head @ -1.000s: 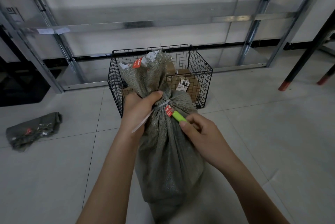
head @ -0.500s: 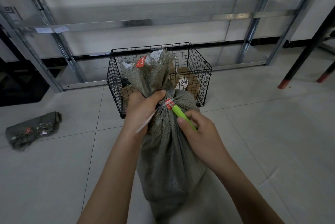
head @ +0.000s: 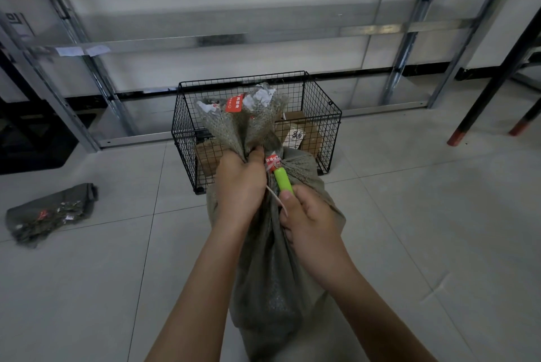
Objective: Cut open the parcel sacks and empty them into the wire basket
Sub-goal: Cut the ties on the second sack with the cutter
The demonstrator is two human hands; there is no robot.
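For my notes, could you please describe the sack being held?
Grey-green woven sack, upright on the floor before the wire basket, neck bunched under a tie with a red tag, torn labels on its flared top. The left hand grips the neck; the right hand holds a green-handled cutter against the tie.

Left hand (head: 240, 183) clenched on sack (head: 269, 274), right hand (head: 310, 215) gripping green cutter (head: 283, 180), both forearms extended forward

Grey tiled floor (head: 424, 215), metal shelving (head: 222, 39)
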